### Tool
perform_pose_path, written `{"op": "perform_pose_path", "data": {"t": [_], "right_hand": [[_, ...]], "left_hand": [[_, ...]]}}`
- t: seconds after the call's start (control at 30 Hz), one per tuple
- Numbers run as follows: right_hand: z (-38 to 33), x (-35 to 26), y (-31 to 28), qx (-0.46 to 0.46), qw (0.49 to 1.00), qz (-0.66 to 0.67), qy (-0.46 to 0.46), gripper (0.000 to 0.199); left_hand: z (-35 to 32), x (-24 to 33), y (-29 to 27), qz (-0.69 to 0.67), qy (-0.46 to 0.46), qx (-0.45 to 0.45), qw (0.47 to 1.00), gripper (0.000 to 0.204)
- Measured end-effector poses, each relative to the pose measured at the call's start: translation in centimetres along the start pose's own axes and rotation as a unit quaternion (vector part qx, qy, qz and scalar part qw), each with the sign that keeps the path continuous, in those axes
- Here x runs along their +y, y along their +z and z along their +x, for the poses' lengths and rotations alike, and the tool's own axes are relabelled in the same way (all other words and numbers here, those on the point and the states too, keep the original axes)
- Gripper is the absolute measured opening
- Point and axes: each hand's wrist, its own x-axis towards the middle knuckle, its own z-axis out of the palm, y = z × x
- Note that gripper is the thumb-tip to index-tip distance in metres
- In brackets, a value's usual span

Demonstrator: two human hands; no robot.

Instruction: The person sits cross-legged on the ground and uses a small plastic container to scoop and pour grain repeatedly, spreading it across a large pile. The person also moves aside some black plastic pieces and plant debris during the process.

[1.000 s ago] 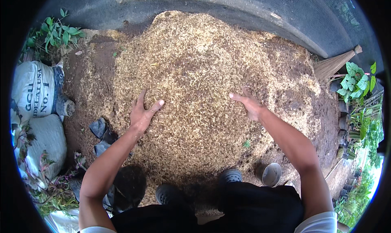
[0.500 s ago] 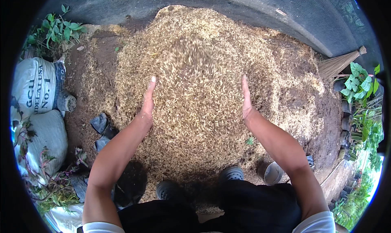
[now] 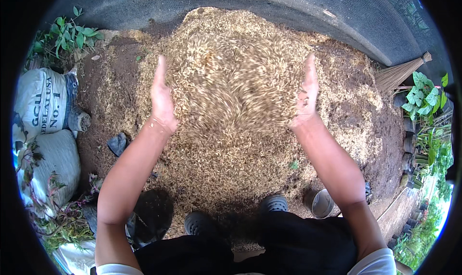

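Holds left hand [image 3: 162, 98] and right hand [image 3: 308, 96] well apart, both flattened and unclenched, facing each other, to left and right of blurred, loose husk mix [image 3: 236, 82] mid-scene; stands in grey clogs [image 3: 275, 203] on the near side.

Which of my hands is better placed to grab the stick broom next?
Your right, likely. The right hand is nearer the stick broom, which is off to the right; the left hand is across the loose pile from it. Both look open, so distance decides.
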Motion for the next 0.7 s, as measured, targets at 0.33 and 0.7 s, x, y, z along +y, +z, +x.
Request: {"op": "perform_pose_path", "data": {"t": [0.33,0.7], "right_hand": [[4.9,1.2,-11.7,-0.07,0.805,-0.586,0.064,0.095],[-0.7,8.0,-14.2,-0.125,0.852,-0.455,0.228,0.115]], "left_hand": [[1.8,-4.9,-11.5,0.644,0.074,0.036,0.761,0.103],[-5.5,-11.3,-11.0,0.544,-0.047,0.124,0.829,0.113]]}}
